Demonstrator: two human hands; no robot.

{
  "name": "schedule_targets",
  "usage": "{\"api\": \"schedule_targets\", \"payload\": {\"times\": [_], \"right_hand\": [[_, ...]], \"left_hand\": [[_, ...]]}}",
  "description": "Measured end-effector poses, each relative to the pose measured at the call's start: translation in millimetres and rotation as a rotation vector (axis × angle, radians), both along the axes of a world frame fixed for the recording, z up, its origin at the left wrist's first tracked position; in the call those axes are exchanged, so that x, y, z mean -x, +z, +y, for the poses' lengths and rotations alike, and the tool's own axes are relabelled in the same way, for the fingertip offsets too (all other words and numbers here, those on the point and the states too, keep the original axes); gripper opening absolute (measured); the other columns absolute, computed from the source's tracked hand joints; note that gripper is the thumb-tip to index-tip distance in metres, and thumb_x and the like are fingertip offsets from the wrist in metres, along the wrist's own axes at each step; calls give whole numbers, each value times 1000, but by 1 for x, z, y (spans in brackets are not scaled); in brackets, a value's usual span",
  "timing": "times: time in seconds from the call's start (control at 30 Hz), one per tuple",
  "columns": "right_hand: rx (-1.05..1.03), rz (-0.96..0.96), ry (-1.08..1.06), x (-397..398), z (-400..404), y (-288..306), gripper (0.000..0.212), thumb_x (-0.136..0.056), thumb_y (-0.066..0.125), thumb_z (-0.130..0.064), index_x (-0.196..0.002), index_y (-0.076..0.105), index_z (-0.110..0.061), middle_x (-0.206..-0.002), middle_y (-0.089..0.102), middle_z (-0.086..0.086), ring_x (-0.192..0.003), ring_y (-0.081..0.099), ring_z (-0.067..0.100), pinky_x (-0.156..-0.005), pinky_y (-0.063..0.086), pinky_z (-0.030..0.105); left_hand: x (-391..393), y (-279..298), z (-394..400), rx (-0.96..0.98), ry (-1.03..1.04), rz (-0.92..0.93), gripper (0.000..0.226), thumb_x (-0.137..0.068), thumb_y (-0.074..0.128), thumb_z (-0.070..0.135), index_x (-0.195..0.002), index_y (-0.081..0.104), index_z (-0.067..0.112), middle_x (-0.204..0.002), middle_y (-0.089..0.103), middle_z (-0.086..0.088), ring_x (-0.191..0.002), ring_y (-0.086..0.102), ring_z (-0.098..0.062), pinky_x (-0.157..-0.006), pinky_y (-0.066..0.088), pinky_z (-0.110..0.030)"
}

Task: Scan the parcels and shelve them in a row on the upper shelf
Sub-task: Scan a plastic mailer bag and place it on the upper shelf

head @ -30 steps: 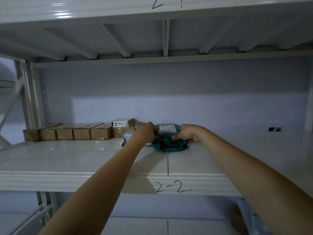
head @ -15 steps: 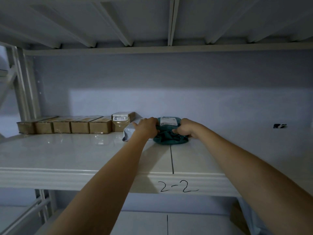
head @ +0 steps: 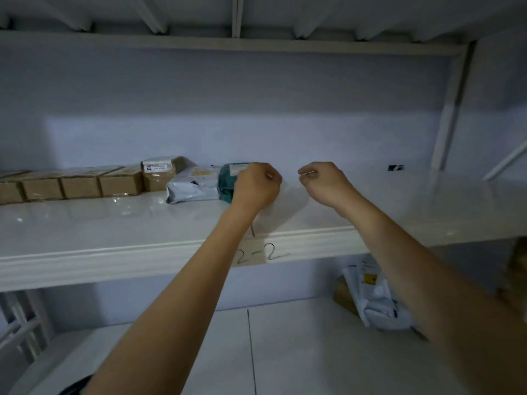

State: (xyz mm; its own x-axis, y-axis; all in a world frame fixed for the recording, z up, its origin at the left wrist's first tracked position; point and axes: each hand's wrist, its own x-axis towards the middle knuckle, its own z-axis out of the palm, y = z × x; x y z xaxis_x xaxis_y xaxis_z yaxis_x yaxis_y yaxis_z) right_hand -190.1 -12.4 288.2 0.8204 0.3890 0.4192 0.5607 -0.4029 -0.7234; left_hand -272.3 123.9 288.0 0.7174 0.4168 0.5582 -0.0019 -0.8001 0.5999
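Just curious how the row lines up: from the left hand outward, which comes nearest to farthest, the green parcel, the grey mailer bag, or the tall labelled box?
1. Green parcel, right beside the left hand.
2. Grey mailer bag, next leftward.
3. Tall labelled box, farthest left.

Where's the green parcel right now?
In the head view the green parcel lies on the upper shelf, at the right end of the row, against the grey mailer bag and partly behind the left hand.
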Motion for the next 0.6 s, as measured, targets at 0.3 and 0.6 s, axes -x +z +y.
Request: {"api": "schedule_targets", "payload": {"times": [0.3,0.6], "right_hand": [[-270,33,-80,56,-133,-40,24,-90,53,-7,-91,75,-15,-87,76,6,-78,74,22,-80,62,39],[-228,256,-251,14,-264,-129,20,-87,55,-3,-89,65,15,-90,68,34,-75,68,43,-73,59,45]], "left_hand": [[21,-42,-155,212,-230,-69,24,-89,53,21,-87,76,18,-82,76,0,-81,70,-17,-77,57,-31],[-6,-124,-253,459,-336,172,22,-81,54,30,-76,72,20,-88,75,-10,-88,70,-30,-85,57,-44]]}}
